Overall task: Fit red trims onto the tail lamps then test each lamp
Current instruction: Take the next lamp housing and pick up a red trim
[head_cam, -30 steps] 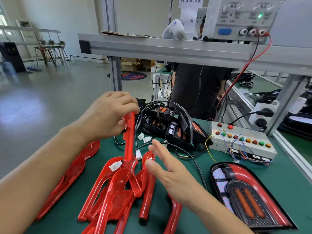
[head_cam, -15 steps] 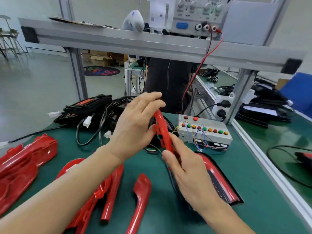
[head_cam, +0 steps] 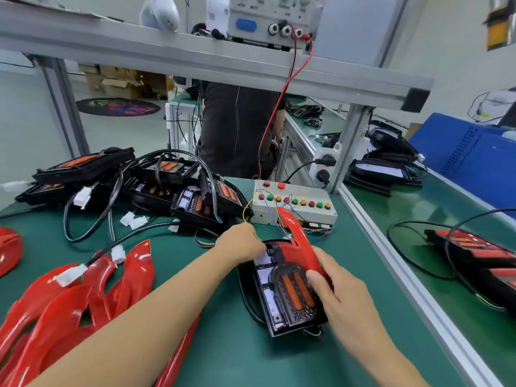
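While the right hand [head_cam: 339,289] pinches a glossy curved red plastic trim [head_cam: 300,241] over the black tail lamp [head_cam: 284,291] lying on the green bench mat [head_cam: 223,344], the left hand [head_cam: 240,244] grips the lamp's far end.

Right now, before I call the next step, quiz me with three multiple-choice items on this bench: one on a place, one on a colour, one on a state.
1. Where is the button box?
A. behind the tail lamp
B. on the upper shelf
C. under the loose trims

2. What colour is the bench mat?
A. grey
B. green
C. blue

3. The red trim in the right hand is:
A. lying flat among the spares
B. snapped fully down
C. tilted up over the lamp

Answers: 1 A, the box sits beyond the lamp; 2 B, the surface is green; 3 C, its far end rises above the housing.
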